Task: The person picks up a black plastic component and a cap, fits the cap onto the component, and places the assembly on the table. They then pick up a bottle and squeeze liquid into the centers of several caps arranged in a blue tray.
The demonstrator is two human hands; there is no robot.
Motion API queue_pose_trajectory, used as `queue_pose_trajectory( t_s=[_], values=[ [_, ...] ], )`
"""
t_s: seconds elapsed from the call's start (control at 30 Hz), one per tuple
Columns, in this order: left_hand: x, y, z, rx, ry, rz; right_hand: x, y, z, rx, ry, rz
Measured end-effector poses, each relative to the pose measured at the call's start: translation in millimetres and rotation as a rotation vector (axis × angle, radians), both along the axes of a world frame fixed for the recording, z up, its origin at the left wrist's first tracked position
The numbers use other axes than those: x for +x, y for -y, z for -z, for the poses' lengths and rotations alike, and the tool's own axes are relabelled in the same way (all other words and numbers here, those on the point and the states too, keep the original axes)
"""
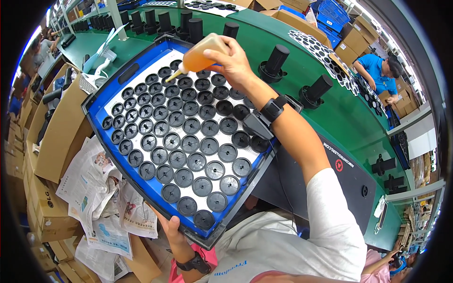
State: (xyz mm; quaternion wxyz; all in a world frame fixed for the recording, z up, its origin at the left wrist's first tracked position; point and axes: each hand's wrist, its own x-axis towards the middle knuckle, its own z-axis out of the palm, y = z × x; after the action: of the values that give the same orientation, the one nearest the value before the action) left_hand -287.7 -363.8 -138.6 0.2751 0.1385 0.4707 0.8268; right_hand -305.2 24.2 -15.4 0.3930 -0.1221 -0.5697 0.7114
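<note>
Your right hand (230,62) grips an amber plastic squeeze bottle (204,53) at twelve o'clock above round black plastic discs (191,125) in a blue rectangular tray (147,55), your left hand (173,234), grip unclear, at six

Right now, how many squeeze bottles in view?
1: the amber squeeze bottle, held in the right grip, tipped nozzle-down over the blue tray of black discs. Others may be hidden in the background.
</note>
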Motion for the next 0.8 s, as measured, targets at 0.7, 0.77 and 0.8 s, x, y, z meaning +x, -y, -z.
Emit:
queue_pose_trajectory(
  t_s=[0.7,0.77,0.8],
  values=[
    [1,-2,-8,0.000,0.000,-0.005,-23,8,34,0.332,0.273,-0.026],
    [2,-3,-10,0.000,0.002,-0.007,-21,8,34,0.323,0.295,-0.049],
    [2,-4,-10,0.000,0.003,-0.008,-21,8,33,0.323,0.295,-0.048]
  ],
)
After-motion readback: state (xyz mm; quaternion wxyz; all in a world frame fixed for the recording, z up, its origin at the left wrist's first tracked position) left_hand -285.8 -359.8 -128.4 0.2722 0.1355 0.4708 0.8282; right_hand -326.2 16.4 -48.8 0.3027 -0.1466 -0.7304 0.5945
